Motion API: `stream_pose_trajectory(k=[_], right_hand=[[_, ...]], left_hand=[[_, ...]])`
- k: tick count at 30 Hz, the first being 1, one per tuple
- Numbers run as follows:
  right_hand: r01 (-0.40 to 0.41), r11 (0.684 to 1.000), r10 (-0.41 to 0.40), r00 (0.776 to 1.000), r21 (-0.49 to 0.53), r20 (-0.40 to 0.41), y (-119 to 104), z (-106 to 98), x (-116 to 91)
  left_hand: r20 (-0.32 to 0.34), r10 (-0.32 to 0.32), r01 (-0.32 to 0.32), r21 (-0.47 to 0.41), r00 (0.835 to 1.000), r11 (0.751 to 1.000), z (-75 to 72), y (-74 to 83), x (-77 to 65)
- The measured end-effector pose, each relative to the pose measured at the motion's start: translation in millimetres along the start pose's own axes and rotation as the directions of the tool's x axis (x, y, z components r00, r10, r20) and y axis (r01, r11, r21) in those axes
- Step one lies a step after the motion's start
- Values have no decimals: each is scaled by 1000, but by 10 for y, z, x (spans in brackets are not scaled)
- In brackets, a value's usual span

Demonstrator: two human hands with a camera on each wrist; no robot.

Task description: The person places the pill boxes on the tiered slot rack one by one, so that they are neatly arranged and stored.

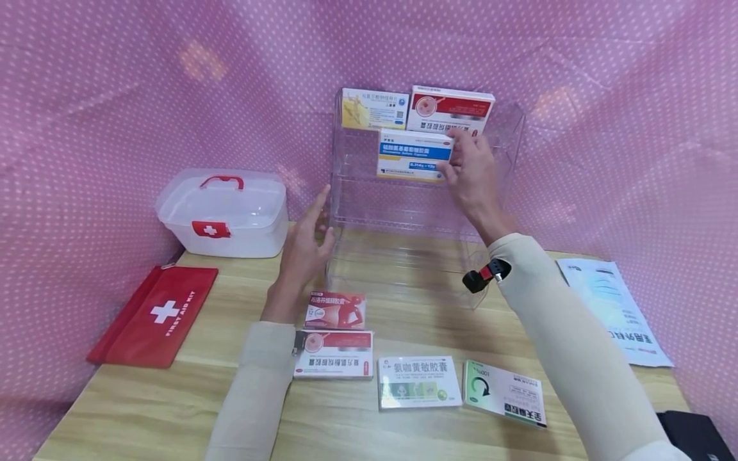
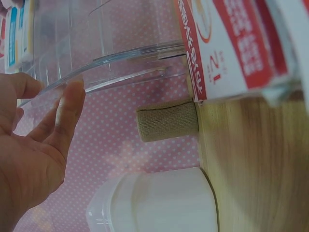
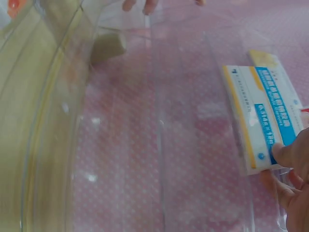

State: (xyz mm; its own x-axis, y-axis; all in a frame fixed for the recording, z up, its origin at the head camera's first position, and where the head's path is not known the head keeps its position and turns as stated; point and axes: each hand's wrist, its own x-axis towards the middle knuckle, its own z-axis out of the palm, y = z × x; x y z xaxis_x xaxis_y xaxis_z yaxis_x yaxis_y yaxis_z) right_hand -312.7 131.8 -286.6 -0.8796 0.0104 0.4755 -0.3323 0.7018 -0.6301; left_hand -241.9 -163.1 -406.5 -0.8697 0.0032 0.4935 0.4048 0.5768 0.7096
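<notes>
My right hand (image 1: 474,173) pinches the right end of a white medicine box with a blue band (image 1: 414,155), thumb in front. That box is at the middle tier of a clear acrylic display rack (image 1: 398,224). Behind it on the top tier stand a yellow-and-white medicine box (image 1: 375,109) and a red-and-white medicine box (image 1: 452,110). My left hand (image 1: 305,246) is at the rack's left side, fingers extended; in the left wrist view the fingertips (image 2: 75,89) touch the clear side panel's edge.
On the table lie a pink-red box (image 1: 336,310), another red-and-white box (image 1: 337,354), a green-and-white box (image 1: 419,383) and a white-green box (image 1: 505,393). Leftward are a white first-aid case (image 1: 242,237) and red pouch (image 1: 155,317); rightward, a mask packet (image 1: 614,307). A bandage roll (image 2: 167,120) stands behind.
</notes>
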Motion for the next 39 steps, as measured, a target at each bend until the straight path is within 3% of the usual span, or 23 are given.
stream_pose_trajectory(k=[5, 10, 18, 28, 35, 39], right_hand=[[27, 997, -27, 1000, 72, -2, -86, 205, 15], [22, 999, -23, 999, 39, 26, -249, 355, 20], [98, 995, -99, 995, 32, 29, -323, 472, -6], [129, 992, -129, 989, 8, 75, -302, 429, -43], [187, 982, -187, 982, 4, 4, -284, 266, -239], [208, 976, -206, 978, 65, -41, -234, 153, -408]], left_hand=[[1, -17, 17, 10, 1000, 1000, 14, 10, -9], [5, -40, 40, 17, 999, 999, 5, 37, -1], [11, -52, 51, 21, 999, 998, 12, 49, 5], [5, -32, 32, 13, 999, 999, -1, 38, -8], [9, -40, 40, 17, 999, 999, 9, 24, -9], [8, -51, 51, 20, 999, 998, 9, 28, -13]])
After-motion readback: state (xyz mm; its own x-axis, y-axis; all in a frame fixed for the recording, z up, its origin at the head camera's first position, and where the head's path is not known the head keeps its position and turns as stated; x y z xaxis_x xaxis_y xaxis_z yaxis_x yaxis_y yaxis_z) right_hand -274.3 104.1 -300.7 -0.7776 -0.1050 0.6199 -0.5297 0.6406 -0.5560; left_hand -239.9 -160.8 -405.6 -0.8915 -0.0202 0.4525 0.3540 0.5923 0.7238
